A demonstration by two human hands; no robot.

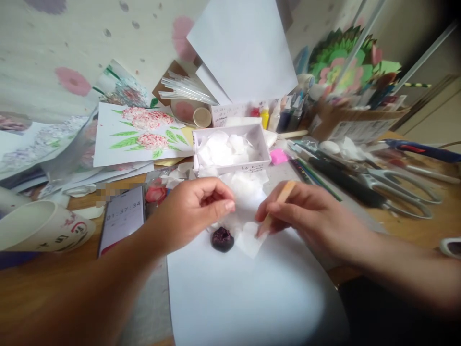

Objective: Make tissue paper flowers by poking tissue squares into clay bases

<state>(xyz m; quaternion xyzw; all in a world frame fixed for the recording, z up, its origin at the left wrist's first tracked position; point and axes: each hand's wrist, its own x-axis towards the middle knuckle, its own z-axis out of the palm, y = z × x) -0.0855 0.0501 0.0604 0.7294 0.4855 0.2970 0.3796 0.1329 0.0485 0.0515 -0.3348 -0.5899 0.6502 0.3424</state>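
My right hand point(298, 211) grips a light wooden stick point(286, 191) that slants down towards a small square of thin white paper point(250, 242). Fingers hide part of the stick's lower end. To the left, my left hand point(201, 209) is closed, thumb tip against the bent fingers; whether anything is pinched there is hidden. Just below my left fingertips sits a small round dark lump or cap point(222, 239), its top dark and glossy. Beneath it lies a large white paper sheet point(248, 298). Behind both hands is a pile of white tissue pieces point(247, 185).
A white box point(232, 166) full of tissue pieces stands behind. At left are a paper cup point(46, 228), a phone with a timer point(124, 218) and flower pictures point(144, 132). Scissors point(396, 187), a pink block point(278, 156) and paint bottles point(275, 115) lie or stand right.
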